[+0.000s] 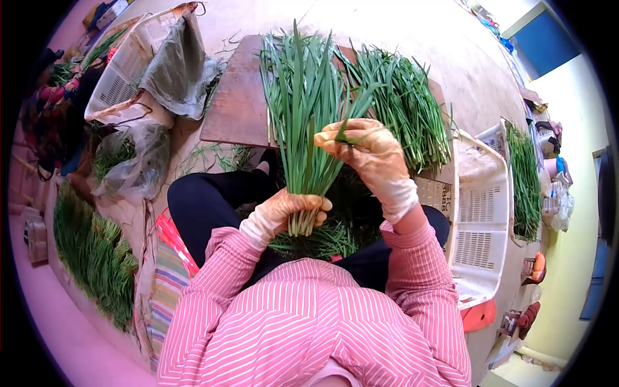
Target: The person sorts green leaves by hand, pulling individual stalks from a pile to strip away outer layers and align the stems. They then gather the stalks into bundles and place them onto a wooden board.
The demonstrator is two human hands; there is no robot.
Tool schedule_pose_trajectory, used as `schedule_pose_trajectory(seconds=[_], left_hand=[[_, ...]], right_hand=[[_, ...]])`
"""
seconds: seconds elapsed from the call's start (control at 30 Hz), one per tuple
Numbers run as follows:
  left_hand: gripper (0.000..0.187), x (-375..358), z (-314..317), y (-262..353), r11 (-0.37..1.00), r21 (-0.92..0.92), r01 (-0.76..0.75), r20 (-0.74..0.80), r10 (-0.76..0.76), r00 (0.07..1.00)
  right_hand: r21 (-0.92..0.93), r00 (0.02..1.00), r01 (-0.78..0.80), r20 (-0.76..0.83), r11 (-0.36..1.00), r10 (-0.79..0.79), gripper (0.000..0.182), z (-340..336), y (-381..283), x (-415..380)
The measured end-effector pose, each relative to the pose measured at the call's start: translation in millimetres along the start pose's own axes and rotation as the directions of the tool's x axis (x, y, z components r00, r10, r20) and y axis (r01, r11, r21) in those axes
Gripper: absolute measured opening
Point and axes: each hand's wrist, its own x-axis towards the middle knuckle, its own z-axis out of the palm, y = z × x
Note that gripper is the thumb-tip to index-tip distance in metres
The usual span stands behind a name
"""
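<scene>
A bunch of garlic chives (303, 109) stands upright in front of the person's chest, above the lap. The gloved left hand (293, 209) has its grip clamped round the pale stem ends; the gloved right hand (367, 151) pinches a single leaf (342, 137) near the middle of the bunch. Behind lies a wooden board (235, 97) carrying more chives (403, 106). A white plastic crate (480, 219) sits to the right, another crate (122, 71) with a grey bag (177, 64) to the left.
</scene>
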Motion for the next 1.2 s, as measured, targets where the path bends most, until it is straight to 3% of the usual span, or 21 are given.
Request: schedule_pose_trajectory(seconds=[0.1, 0.13, 0.17, 0.27, 0.43, 0.47, 0.57, 0.63, 0.67, 0.7, 0.77, 0.8, 0.83, 0.9, 0.93, 0.97, 1.03, 1.07, 1.1, 1.17, 1.2], left_hand=[[0.048, 15, -9, -12, 0.974, -0.223, 0.026, 0.062, -0.012, 0.998], [0.047, 18, -7, -14, 0.961, -0.278, 0.002, 0.063, 0.016, 0.998], [0.046, 20, -1, -14, 0.943, -0.331, -0.018, 0.064, 0.042, 0.997], [0.04, 31, 0, -19, 0.928, -0.373, 0.016, 0.081, 0.015, 0.997], [0.031, 47, 8, -21, 0.943, -0.332, 0.012, -0.039, -0.026, 0.999], [0.029, 49, 10, -21, 0.944, -0.329, 0.012, -0.077, -0.039, 0.996], [0.026, 52, 11, -20, 0.94, -0.34, 0.019, -0.085, -0.05, 0.995], [0.026, 55, 1, -23, 0.913, -0.407, 0.025, 0.038, -0.01, 0.999], [0.027, 53, 1, -23, 0.93, -0.367, 0.031, -0.004, -0.035, 0.999], [0.027, 54, 1, -24, 0.928, -0.371, 0.03, -0.005, -0.034, 0.999], [0.028, 53, -1, -24, 0.924, -0.382, 0.029, 0.002, -0.031, 1.0], [0.029, 51, 0, -23, 0.931, -0.365, 0.022, -0.007, -0.026, 1.0], [0.029, 50, 0, -22, 0.931, -0.366, 0.018, -0.007, -0.022, 1.0], [0.031, 50, 2, -21, 0.94, -0.341, 0.019, 0.002, -0.02, 1.0], [0.035, 52, -1, -24, 0.941, -0.338, 0.02, 0.036, -0.008, 0.999], [0.035, 52, -1, -25, 0.942, -0.336, 0.015, 0.038, -0.003, 0.999], [0.038, 52, -1, -27, 0.953, -0.302, 0.033, 0.038, -0.023, 0.999], [0.038, 52, -2, -29, 0.953, -0.301, 0.032, 0.037, -0.021, 0.999], [0.039, 51, -2, -31, 0.958, -0.282, 0.045, 0.041, -0.035, 0.999], [0.041, 52, -3, -32, 0.969, -0.239, 0.07, 0.05, -0.06, 0.997], [0.044, 56, -9, -37, 0.971, -0.236, 0.043, 0.067, -0.028, 0.997]], right_hand=[[-0.321, 0.967, 0.253, 0.061, 0.913, -0.247, 0.02, -20, -27, -11], [-0.331, 0.958, 0.285, 0.06, 0.9, -0.281, 0.02, -21, -30, -18], [-0.269, 0.964, 0.263, 0.099, 0.927, -0.246, 0.022, -25, -30, -23], [-0.365, 0.978, 0.207, 0.105, 0.908, -0.181, 0.024, -29, -47, -44], [-0.337, 0.975, 0.179, 0.187, 0.924, -0.121, 0.024, -37, -77, -61], [-0.145, 0.993, 0.089, 0.088, 0.986, -0.076, 0.017, -36, -83, -65], [-0.082, 0.99, 0.139, 0.024, 0.987, -0.138, 0.025, -45, -96, -62], [-0.069, 0.99, 0.1, -0.089, 0.993, -0.106, 0.037, -53, -107, -69], [-0.048, 0.974, 0.205, -0.089, 0.978, -0.208, 0.022, -63, -103, -72], [-0.004, 0.966, 0.234, -0.108, 0.972, -0.233, 0.027, -73, -103, -76], [-0.052, 0.95, 0.202, -0.233, 0.978, -0.209, 0.034, -83, -99, -86], [0.024, 0.955, 0.136, -0.269, 0.99, -0.125, 0.033, -84, -96, -86], [0.229, 0.956, -0.164, -0.202, 0.959, 0.212, 0.031, -87, -96, -90], [-0.157, 0.884, -0.458, -0.187, 0.875, 0.429, 0.033, -82, -68, -76], [-0.583, 0.965, -0.258, -0.194, 0.771, 0.176, 0.034, -76, -39, -78], [-0.885, 0.994, -0.045, -0.084, 0.463, -0.064, 0.034, -70, -13, -81], [-0.619, 0.982, -0.179, -0.161, 0.765, 0.099, 0.033, -42, 0, -70], [-0.554, 0.975, -0.22, -0.147, 0.803, 0.166, 0.032, -28, 0, -61], [-0.485, 0.964, -0.265, -0.129, 0.833, 0.231, 0.031, -16, 0, -51], [-0.567, 0.968, -0.252, -0.127, 0.784, 0.218, 0.036, 9, 31, -41], [-0.645, 0.941, -0.322, -0.133, 0.693, 0.312, 0.044, 18, 37, -33]])
